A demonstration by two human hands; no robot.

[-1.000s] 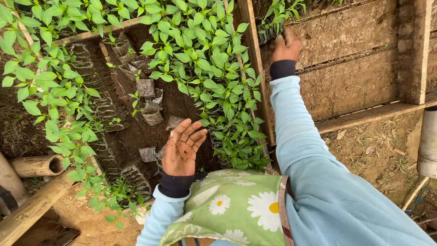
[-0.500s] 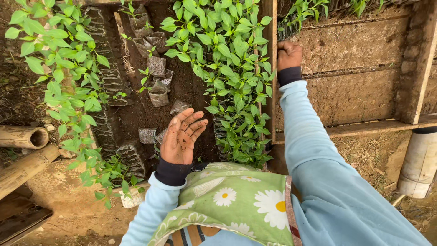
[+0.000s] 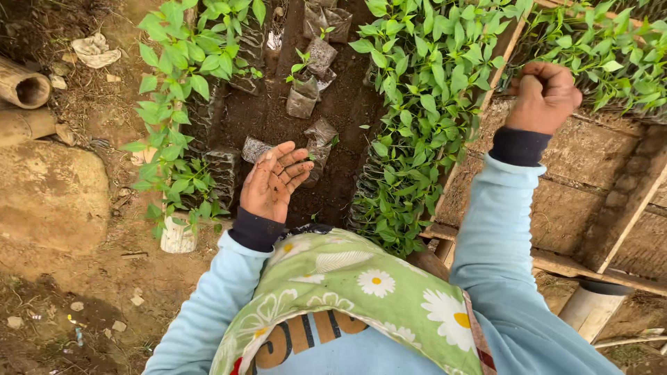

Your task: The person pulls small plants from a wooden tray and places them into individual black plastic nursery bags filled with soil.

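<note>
My left hand (image 3: 274, 182) is soil-stained, palm up, fingers spread, holding nothing, just above the dark soil bed (image 3: 344, 111). Small black seedling bags (image 3: 304, 97) lie loose on that soil beyond its fingertips. My right hand (image 3: 543, 96) reaches far to the right, fingers curled at the green seedlings (image 3: 611, 66) in the neighbouring bed by the wooden frame rail (image 3: 511, 45). What those fingers hold is hidden. A dense block of leafy seedlings (image 3: 417, 118) stands between my two hands. A green floral cloth (image 3: 347, 285) covers my lap.
A row of leafy seedlings in bags (image 3: 187, 118) lines the bed's left side. Bamboo poles (image 3: 24, 87) and a flat stone (image 3: 48, 198) lie at the left. Bare soil trays (image 3: 597, 180) sit behind the wooden frame. A white pipe (image 3: 590, 305) stands at lower right.
The view has shifted left and downward. My right hand has curled its fingers among the seedlings of the right bed. My left hand has stayed palm up over the soil.
</note>
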